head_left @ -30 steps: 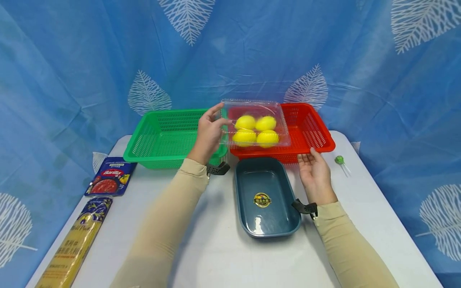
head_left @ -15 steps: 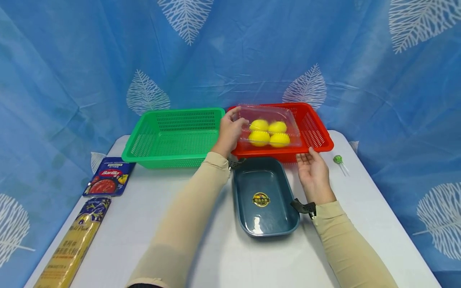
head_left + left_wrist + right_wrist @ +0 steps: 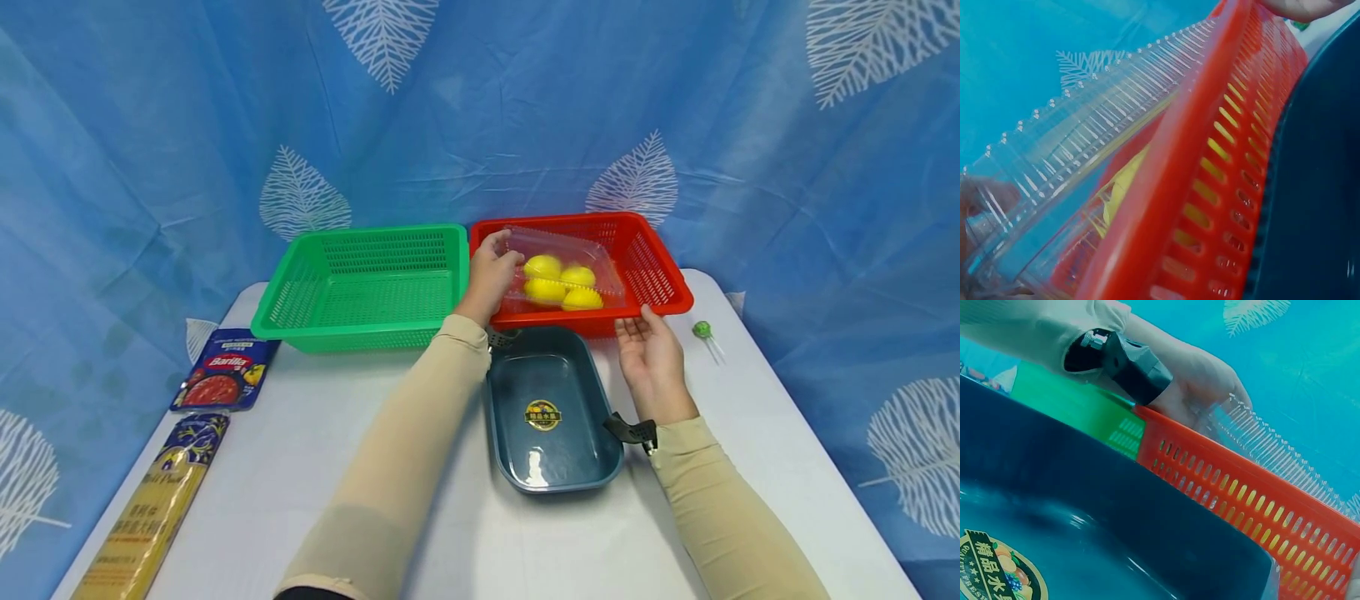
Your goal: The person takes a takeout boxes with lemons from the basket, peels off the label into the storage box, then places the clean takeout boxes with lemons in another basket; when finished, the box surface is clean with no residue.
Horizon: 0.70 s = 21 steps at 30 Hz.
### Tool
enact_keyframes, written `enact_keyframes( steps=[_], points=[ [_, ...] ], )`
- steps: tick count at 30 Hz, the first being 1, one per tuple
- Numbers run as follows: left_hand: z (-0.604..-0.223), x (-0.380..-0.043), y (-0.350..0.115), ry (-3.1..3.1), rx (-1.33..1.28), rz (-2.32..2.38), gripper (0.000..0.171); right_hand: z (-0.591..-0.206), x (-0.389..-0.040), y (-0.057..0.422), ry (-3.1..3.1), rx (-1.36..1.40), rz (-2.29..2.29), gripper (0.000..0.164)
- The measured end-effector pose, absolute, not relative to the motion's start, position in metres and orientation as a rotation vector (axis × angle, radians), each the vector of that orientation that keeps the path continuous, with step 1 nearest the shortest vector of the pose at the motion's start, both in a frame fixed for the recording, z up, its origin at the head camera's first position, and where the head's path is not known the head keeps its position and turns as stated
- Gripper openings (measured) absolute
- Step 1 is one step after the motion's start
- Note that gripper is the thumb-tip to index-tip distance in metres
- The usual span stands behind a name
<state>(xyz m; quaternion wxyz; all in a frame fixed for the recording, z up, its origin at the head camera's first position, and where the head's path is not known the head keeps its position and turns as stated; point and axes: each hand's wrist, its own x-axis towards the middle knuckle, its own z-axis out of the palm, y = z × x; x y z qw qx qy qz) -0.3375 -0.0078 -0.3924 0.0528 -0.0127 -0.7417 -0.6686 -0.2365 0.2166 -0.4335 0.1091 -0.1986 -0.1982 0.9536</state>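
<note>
My left hand (image 3: 491, 275) holds the left edge of a clear plastic box (image 3: 573, 246) with several yellow lemons (image 3: 543, 267) inside. The box lies tilted within the red basket (image 3: 660, 267), its left end higher. In the left wrist view fingertips (image 3: 988, 197) show through the clear plastic. My right hand (image 3: 656, 367) is palm up at the front of the red basket, its thumb on the rim and its fingers under it. How firmly it grips is hard to tell.
A green basket (image 3: 292, 292) stands to the left of the red one. In front sits a dark blue tray (image 3: 555, 454) with a label. A Barilla pouch (image 3: 225, 367) and a spaghetti pack (image 3: 150, 517) lie at left. A small green-topped thing (image 3: 702, 330) lies at right.
My left hand has moved right and lowered the clear box of lemons into the red basket. My right hand has stayed at the basket's front rim.
</note>
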Motion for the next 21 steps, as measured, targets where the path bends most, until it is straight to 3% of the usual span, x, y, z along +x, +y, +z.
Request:
enact_keyframes(
  steps=[10, 21],
  points=[
    [-0.3956, -0.3383, -0.0062, -2.423, -0.071, -1.908, 0.055, -0.4349, -0.2363, 0.2150, -0.610, -0.566, 2.798, 0.051],
    [-0.3932, -0.3394, -0.0014, -2.801, -0.078, -1.582, 0.067, -0.4341, -0.2359, 0.2158, -0.605, -0.574, 2.808, 0.048]
  ],
)
